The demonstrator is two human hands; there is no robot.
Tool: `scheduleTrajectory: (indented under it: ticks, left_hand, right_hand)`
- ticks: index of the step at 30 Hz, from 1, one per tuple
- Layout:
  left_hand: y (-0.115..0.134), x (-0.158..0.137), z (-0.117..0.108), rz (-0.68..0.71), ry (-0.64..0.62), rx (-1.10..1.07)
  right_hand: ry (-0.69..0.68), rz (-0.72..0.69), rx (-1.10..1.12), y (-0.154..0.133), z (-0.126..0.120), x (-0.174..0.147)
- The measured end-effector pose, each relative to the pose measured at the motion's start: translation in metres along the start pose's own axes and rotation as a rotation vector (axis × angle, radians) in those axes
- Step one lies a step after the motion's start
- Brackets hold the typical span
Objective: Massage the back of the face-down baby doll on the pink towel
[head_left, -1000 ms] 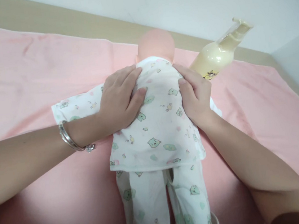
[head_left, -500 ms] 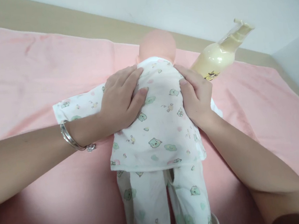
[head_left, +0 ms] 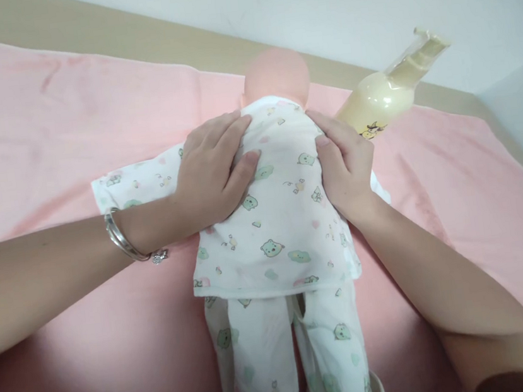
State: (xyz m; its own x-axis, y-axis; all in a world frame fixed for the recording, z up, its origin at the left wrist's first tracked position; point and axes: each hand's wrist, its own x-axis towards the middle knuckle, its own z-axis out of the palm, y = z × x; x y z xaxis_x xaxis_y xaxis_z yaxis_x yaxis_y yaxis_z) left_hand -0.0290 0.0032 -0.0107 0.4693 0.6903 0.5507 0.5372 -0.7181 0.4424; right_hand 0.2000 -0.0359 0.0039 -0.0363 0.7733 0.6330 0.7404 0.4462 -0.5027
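Note:
A baby doll (head_left: 276, 78) lies lengthwise ahead of me with its smooth head at the far end; no face shows. It wears a white shirt (head_left: 278, 219) with green bear prints and matching trousers (head_left: 264, 348). My left hand (head_left: 215, 170) lies flat on the left of its upper body, fingers stretched out, thumb apart, a silver bangle (head_left: 121, 235) at the wrist. Along the opposite side of the upper body rests my right hand (head_left: 346, 163), its fingers extended towards the doll's shoulder and its thumb on the shirt. The doll's right-side sleeve is mostly hidden behind that hand.
Beneath the doll spreads a pink cloth (head_left: 89, 115) on a beige surface (head_left: 151, 34). A pale yellow pump bottle (head_left: 381, 102) with a cartoon print stands just beyond my right hand. A white wall (head_left: 337, 2) rises behind.
Both hands stay at the same places on the doll. The view has shifted very slightly; otherwise nothing visibly differs.

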Motion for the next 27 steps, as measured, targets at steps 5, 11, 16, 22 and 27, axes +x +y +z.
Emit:
scheduleTrajectory:
  ticks: [5, 11, 16, 22, 27]
  left_hand:
    - [0.0, 0.0003, 0.0003, 0.006, 0.0, 0.009]
    - [0.0013, 0.0001, -0.0004, 0.01, 0.0, 0.01]
    - [0.0012, 0.0003, -0.0005, 0.005, 0.002, 0.003]
    - [0.004, 0.0008, -0.0026, -0.015, 0.003, -0.009]
    - [0.0034, 0.001, -0.0022, -0.034, -0.005, -0.002]
  right_hand:
    - [0.004, -0.015, 0.001, 0.0004, -0.0002, -0.0007]
    - [0.0, -0.012, -0.018, 0.0019, 0.0001, -0.0011]
    - [0.03, -0.008, -0.013, 0.0016, 0.0002, -0.0001]
    - [0.012, -0.004, -0.013, 0.0012, -0.0001, -0.0001]
    - [-0.033, -0.025, -0.043, 0.0025, -0.0022, -0.0002]
